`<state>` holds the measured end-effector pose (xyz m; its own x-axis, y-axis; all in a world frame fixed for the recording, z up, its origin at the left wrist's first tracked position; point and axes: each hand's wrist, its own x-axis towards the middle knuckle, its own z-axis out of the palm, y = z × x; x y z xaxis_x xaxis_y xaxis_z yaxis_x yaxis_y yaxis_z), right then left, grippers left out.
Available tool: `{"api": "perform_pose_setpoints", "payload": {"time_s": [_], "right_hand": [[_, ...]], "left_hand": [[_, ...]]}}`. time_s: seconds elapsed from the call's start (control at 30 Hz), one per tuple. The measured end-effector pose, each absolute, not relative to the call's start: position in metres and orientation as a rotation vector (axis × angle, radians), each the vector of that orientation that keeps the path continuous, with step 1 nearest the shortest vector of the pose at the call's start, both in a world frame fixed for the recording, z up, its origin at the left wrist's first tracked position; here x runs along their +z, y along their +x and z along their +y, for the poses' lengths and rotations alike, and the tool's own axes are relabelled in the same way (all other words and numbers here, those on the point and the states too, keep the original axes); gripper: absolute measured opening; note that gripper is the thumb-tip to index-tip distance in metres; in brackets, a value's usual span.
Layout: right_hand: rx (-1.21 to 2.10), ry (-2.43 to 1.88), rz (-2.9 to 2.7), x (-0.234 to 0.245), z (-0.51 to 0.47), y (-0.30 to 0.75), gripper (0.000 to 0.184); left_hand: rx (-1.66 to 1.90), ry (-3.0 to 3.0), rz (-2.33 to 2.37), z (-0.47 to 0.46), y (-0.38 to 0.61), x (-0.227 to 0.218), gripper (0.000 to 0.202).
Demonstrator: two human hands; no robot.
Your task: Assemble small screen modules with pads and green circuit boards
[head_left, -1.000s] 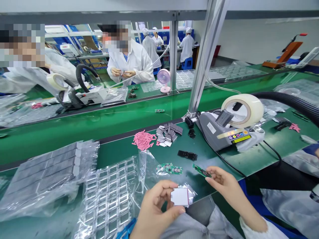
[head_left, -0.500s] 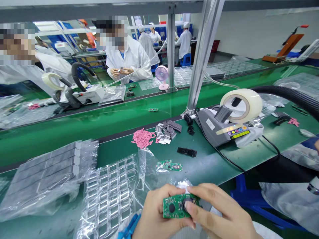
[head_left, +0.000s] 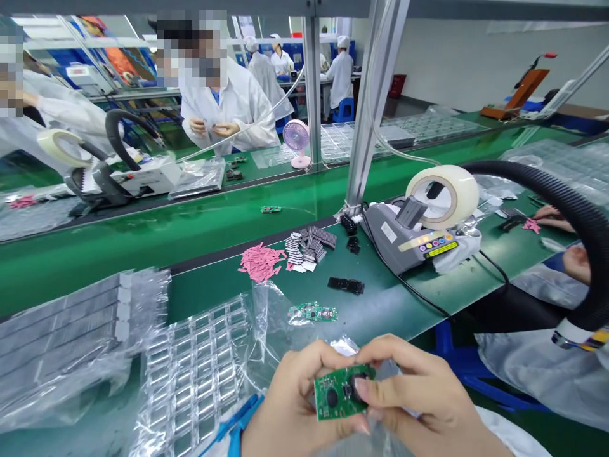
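Between both hands, low in the head view, is a green circuit board (head_left: 326, 397) with black round parts on its face. My left hand (head_left: 290, 403) grips the board's left side and edges. On the right, my right hand (head_left: 413, 393) is closed around the other end, its thumb pressing a black round component (head_left: 358, 384). Just beyond the hands, another green circuit board (head_left: 314, 311) lies by clear plastic film (head_left: 266, 317). Farther off are a black strip part (head_left: 346, 285), a heap of pink strips (head_left: 261, 262) and a pile of black-and-white pieces (head_left: 310, 247).
A clear compartment tray (head_left: 190, 374) and a bagged stack of grey trays (head_left: 71, 336) lie left. A tape dispenser (head_left: 413, 235) with a cable stands right, near a black hose (head_left: 566, 209). A green conveyor (head_left: 214, 222) runs behind. Co-workers sit across and at right.
The camera view has shifted, so the bench things sit farther left. The board in my hands has tilted a little. At right, a co-worker's hands have come into view near pink strips.
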<state>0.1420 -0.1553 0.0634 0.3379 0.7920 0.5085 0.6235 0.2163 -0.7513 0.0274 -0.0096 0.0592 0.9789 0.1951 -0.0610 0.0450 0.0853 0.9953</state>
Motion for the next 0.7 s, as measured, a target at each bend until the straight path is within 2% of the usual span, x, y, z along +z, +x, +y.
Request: {"api": "perform_pose_setpoints", "payload": {"time_s": [0.1,0.17,0.27,0.37,0.43,0.57,0.7], "right_hand": [[0.077,-1.536,-1.401,0.064,-0.157,0.142,0.028],[0.025,-1.551,-1.406,0.063,-0.158,0.141,0.031],[0.005,-1.576,-1.407,0.061,-0.157,0.139,0.027],[0.022,-1.597,-1.427,0.057,-0.155,0.142,0.022],[0.000,-1.590,-1.479,0.054,-0.154,0.147,0.021],[0.024,-1.562,-1.711,0.049,-0.145,0.158,0.022],[0.073,-1.630,-1.927,0.046,-0.131,0.164,0.033]], "left_hand": [[0.097,1.392,0.195,-0.011,0.027,0.061,0.038],[0.095,1.378,0.212,-0.013,0.026,0.062,0.032],[0.067,1.392,0.288,-0.017,0.026,0.063,0.020],[0.058,1.346,0.365,-0.017,0.026,0.062,0.018],[0.030,1.265,0.388,-0.013,0.026,0.058,0.023],[-0.157,1.055,0.397,-0.004,0.029,0.051,0.050],[-0.290,1.203,0.459,0.008,0.040,0.053,0.038]]}}
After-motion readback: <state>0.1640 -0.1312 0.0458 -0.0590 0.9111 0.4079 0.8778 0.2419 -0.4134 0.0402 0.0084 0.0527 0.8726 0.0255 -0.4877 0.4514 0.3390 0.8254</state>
